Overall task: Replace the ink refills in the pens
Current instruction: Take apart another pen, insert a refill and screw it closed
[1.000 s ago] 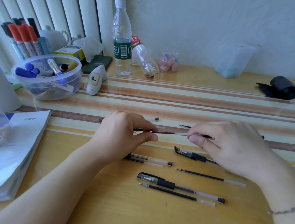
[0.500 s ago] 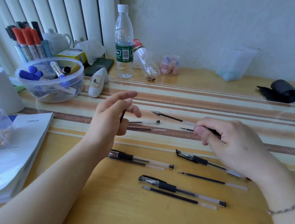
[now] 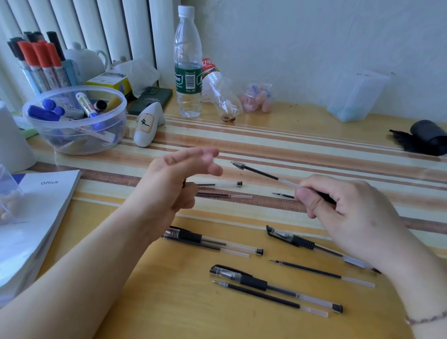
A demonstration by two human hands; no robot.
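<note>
We pinch a refill [image 3: 265, 173] in our right hand [image 3: 352, 213] above the desk [image 3: 197, 329], our left hand [image 3: 169, 185] spread with something small and unidentifiable in its palm, an emptied barrel [image 3: 222, 183] beyond it and, we judge, three capped pens [image 3: 275, 286] with refills alongside still to do.

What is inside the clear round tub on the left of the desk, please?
The clear tub holds loose markers, several with blue caps, lying crosswise. Whatever lies at the bottom is covered by them and blurred by the wall.
</note>
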